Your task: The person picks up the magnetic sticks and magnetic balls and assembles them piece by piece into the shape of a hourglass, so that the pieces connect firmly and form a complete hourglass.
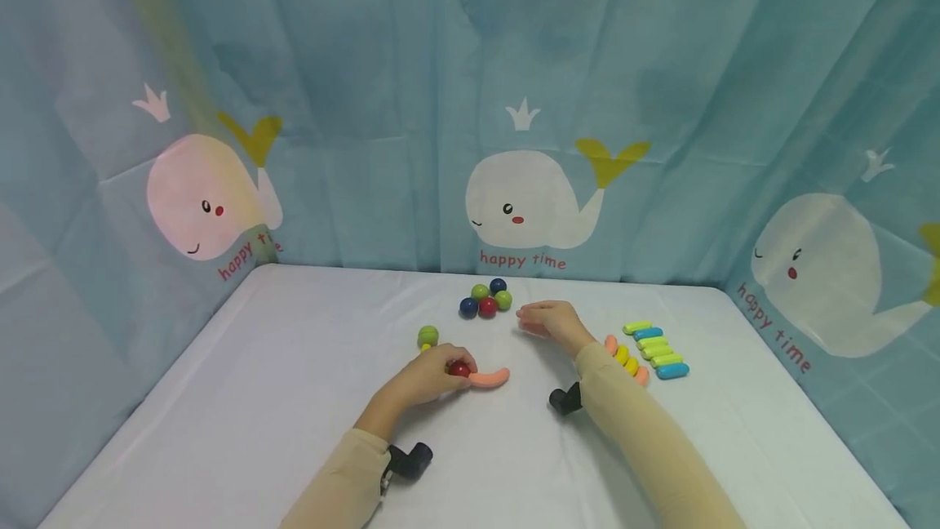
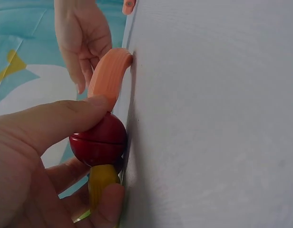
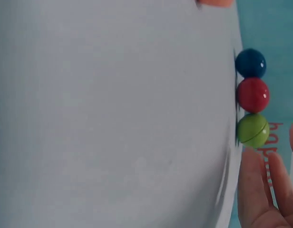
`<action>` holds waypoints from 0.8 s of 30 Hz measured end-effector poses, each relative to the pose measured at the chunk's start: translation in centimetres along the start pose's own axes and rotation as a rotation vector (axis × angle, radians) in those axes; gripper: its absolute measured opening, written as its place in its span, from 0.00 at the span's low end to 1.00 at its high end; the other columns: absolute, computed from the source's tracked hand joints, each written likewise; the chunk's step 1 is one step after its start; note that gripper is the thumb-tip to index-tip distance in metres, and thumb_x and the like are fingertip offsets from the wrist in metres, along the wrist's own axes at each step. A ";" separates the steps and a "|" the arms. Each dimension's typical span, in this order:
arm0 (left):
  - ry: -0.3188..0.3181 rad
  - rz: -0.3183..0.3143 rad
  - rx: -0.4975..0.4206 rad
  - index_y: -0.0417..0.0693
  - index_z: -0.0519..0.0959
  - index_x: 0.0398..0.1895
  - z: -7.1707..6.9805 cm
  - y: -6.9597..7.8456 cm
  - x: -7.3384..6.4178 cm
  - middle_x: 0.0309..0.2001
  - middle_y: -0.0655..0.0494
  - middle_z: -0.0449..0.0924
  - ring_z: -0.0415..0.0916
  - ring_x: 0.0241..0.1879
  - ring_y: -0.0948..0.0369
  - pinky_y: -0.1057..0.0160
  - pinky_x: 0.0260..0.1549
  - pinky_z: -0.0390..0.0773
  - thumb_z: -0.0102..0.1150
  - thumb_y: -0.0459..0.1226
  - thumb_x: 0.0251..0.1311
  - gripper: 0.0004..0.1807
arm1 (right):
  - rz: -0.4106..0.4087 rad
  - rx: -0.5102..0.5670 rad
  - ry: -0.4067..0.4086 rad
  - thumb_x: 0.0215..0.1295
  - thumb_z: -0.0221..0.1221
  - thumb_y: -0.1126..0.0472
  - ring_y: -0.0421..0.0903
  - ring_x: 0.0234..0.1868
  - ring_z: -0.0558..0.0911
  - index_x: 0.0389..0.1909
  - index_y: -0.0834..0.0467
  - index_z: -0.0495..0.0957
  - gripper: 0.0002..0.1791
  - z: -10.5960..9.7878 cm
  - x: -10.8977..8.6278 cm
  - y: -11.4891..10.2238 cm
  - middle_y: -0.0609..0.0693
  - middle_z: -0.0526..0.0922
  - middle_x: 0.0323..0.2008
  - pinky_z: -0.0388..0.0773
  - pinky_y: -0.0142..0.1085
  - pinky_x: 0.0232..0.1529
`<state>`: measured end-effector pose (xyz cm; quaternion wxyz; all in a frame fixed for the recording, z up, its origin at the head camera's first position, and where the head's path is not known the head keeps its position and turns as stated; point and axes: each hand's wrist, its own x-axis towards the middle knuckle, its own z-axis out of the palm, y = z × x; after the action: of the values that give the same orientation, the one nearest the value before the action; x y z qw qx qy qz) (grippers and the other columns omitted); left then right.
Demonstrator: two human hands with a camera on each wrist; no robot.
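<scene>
My left hand [image 1: 433,374] grips a glossy red ball [image 2: 100,140] at the left middle of the table. Its thumb lies where a curved orange stick [image 1: 489,379] meets the ball, and its other fingers curl round the far side. On the ball's other side a yellow stick [image 2: 102,180] joins on, partly hidden by fingers. Just beyond the hand a green ball [image 1: 428,336] sits in line with a bit of yellow. Relaxed and holding nothing, my right hand [image 1: 556,323] hovers close to a group with a green ball [image 3: 253,130], a red ball [image 3: 253,95] and a blue ball [image 3: 250,63].
Right of my right forearm lie orange and yellow curved sticks [image 1: 622,355], partly covered by the sleeve. Farther right is a row of lime and blue short sticks [image 1: 657,348]. A blue curtain [image 1: 367,202] with whales stands behind the white table [image 1: 294,366].
</scene>
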<state>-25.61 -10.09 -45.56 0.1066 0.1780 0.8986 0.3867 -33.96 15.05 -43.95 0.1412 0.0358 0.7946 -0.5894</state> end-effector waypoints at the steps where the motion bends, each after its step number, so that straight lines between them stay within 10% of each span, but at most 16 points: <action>1: 0.001 0.001 0.000 0.57 0.83 0.38 0.0 -0.1 0.0 0.42 0.58 0.79 0.72 0.44 0.59 0.54 0.49 0.77 0.67 0.35 0.60 0.07 | -0.005 0.026 0.022 0.69 0.60 0.56 0.49 0.58 0.83 0.58 0.63 0.78 0.21 0.1 0.4 -0.1 0.57 0.83 0.58 0.76 0.42 0.65; 9: 0.003 0.001 0.019 0.58 0.83 0.40 0.1 0.1 -0.2 0.44 0.58 0.79 0.72 0.45 0.60 0.53 0.50 0.77 0.71 0.39 0.56 0.09 | 0.013 0.152 0.131 0.64 0.64 0.59 0.53 0.62 0.81 0.59 0.68 0.75 0.25 1.4 2.5 -1.2 0.62 0.80 0.60 0.78 0.37 0.61; 24: 0.034 -0.007 0.083 0.58 0.83 0.38 0.4 0.5 -0.3 0.41 0.60 0.79 0.72 0.43 0.62 0.55 0.47 0.77 0.70 0.39 0.57 0.07 | 0.018 0.045 0.195 0.60 0.68 0.61 0.49 0.46 0.85 0.53 0.70 0.79 0.24 3.7 4.8 -1.8 0.64 0.82 0.54 0.84 0.34 0.50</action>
<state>-25.10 -9.63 -45.49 0.0853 0.1725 0.9161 0.3517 -38.28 10.54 -44.56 0.0676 0.1030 0.7909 -0.5995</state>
